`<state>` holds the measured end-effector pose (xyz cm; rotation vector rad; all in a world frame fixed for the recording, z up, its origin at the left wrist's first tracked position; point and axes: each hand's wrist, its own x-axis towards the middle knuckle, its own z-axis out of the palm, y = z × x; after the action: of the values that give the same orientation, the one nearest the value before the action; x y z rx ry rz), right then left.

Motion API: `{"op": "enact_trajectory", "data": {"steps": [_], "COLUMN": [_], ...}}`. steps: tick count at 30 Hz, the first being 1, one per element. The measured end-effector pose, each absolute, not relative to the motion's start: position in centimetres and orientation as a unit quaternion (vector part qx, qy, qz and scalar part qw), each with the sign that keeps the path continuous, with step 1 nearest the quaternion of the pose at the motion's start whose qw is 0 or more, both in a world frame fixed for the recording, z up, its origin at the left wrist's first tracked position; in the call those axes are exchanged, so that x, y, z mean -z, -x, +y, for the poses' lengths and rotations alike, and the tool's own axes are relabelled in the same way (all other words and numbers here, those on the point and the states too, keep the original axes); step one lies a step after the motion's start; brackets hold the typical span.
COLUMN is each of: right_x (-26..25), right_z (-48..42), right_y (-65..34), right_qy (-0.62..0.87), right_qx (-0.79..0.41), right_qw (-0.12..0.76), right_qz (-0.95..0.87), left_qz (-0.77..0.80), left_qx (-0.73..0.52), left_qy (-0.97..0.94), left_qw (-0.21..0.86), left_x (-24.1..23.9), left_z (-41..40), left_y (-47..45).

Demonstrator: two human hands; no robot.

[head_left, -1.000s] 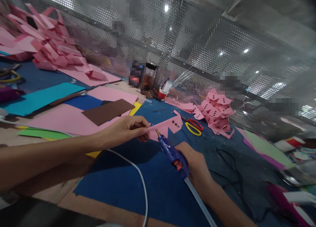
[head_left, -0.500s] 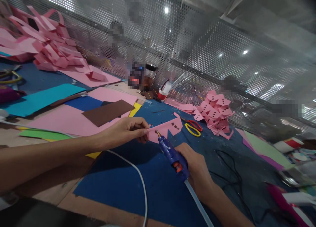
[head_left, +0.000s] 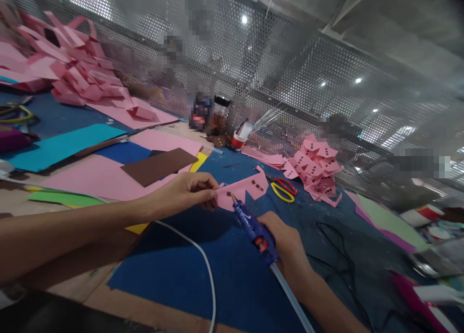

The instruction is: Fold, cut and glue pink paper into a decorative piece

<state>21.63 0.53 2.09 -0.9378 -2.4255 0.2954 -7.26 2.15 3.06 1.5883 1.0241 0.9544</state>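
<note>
Between the thumb and fingers of my left hand is the left end of a pink paper cutout, held above the blue sheet. Small dark squares dot the paper, several near its right end and one beside the nozzle. My right hand is wrapped round a blue glue gun, whose metal tip points at the paper close to that single square. Whether the tip touches the paper I cannot tell. A long clear glue stick sticks out of the gun's back.
Yellow-and-red-handled scissors lie behind the cutout. A heap of dotted pink cutouts sits behind them, and folded pink paper is piled far left. A brown sheet rests on other papers. A white cord crosses the front.
The glue gun's tip has shifted slightly right, and a small dark square now shows on the paper beside it. My left hand stays in place with the cutout.
</note>
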Motion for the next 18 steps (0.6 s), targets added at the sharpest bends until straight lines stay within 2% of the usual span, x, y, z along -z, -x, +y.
{"op": "enact_trajectory", "data": {"steps": [18], "right_x": [-1.42], "right_z": [0.75], "right_y": [-21.69], "right_qy": [0.344], "right_qx": [-0.114], "right_qw": [0.263], "right_qz": [-0.894], "left_qz": [0.416], "left_qx": [-0.39], "left_qy": [-0.657], "left_qw": [0.493], "left_x": [-2.84], "left_z": [2.12], "left_y": [7.36]}}
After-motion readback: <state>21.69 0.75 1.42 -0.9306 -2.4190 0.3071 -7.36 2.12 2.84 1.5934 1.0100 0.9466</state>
